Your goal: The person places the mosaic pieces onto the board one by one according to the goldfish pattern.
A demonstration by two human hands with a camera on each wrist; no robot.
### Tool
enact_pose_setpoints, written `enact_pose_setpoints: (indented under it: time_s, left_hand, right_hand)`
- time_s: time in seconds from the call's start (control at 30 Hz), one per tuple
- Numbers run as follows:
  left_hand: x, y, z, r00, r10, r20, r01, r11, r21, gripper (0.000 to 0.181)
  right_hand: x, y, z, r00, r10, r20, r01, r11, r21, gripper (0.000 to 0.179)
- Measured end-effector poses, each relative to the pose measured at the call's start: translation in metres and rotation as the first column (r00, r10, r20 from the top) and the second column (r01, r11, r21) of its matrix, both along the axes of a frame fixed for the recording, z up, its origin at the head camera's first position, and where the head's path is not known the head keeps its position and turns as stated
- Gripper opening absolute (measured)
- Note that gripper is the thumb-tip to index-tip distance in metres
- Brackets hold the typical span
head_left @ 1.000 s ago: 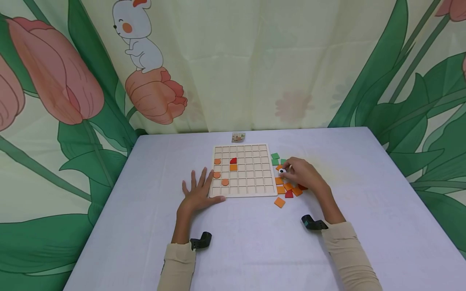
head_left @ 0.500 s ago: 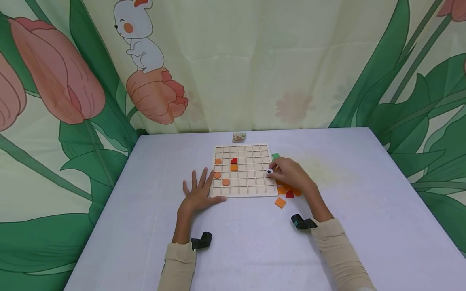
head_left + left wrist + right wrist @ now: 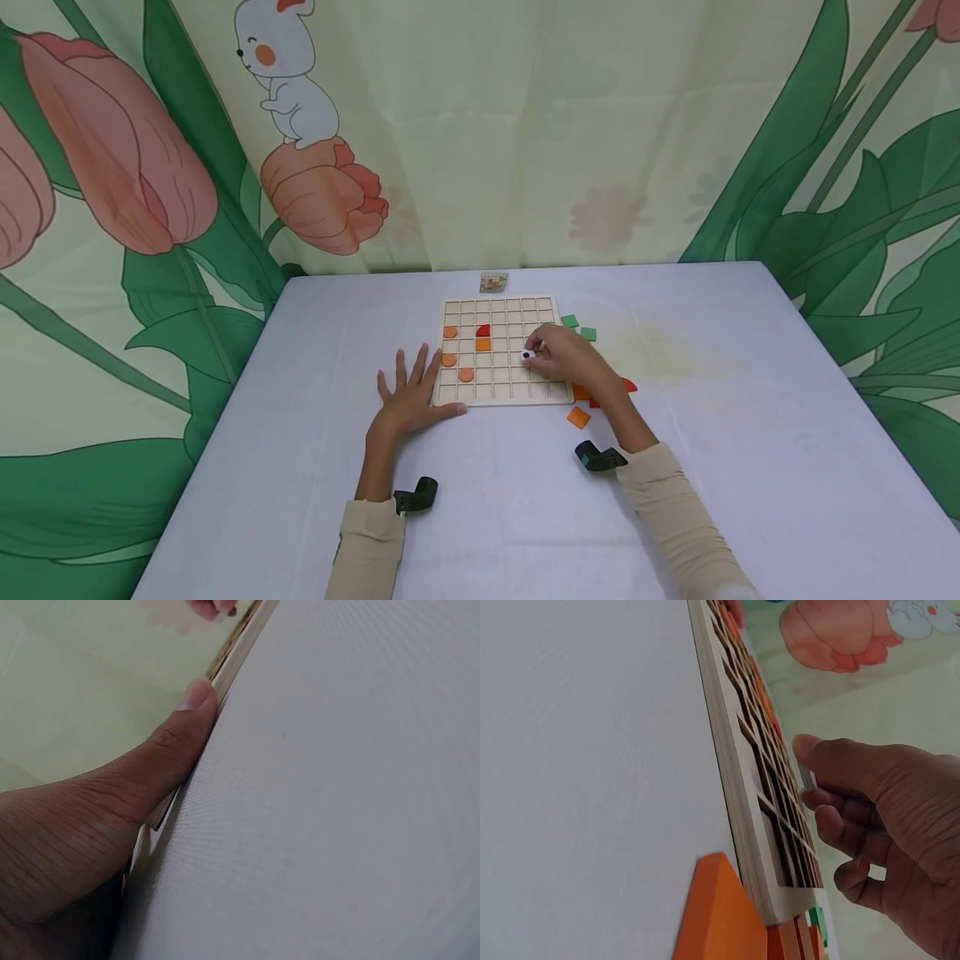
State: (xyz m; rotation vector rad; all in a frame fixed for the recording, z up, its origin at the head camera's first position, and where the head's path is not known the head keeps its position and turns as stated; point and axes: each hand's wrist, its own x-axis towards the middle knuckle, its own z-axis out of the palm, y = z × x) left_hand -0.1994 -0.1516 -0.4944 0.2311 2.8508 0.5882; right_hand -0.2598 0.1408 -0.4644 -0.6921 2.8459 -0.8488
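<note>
Pinched between the thumb and fingers of my right hand is a small white piece with a black dot, like an eye. It hovers over the right half of a wooden grid board; its thin edge shows in the right wrist view. My left hand lies with fingers spread at the board's left front corner, the thumb along the front edge. On the board sit orange discs at the left, and a red piece with a rounded corner just behind an orange square.
Green squares lie right of the board. Orange and red pieces are partly hidden under my right forearm, and one orange square lies nearer the front. A small patterned card stands behind the board, before the curtain.
My right hand has carried the white dotted piece leftward from the loose pile over the board's right half, uncovering the green squares. My left hand has stayed in place.
</note>
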Motion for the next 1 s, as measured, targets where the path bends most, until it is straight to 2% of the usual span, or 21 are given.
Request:
enact_pose_setpoints:
  time_s: [0.2,0.73,1.0]
  left_hand:
    - [-0.001,0.0,-0.001,1.0,0.002,-0.004,-0.002,1.0,-0.002,0.11]
    - [0.0,-0.002,-0.003,1.0,-0.01,-0.002,0.01,1.0,0.005,0.11]
    - [0.0,-0.002,-0.001,1.0,-0.011,0.012,0.011,1.0,0.006,0.11]
  right_hand:
    - [-0.003,-0.018,0.001,1.0,0.024,-0.013,-0.024,1.0,0.02,0.027]
    - [-0.003,-0.055,-0.003,1.0,0.019,-0.019,-0.018,0.998,0.06,0.027]
    - [-0.001,-0.066,-0.007,0.998,0.006,-0.067,-0.001,0.997,0.077,0.027]
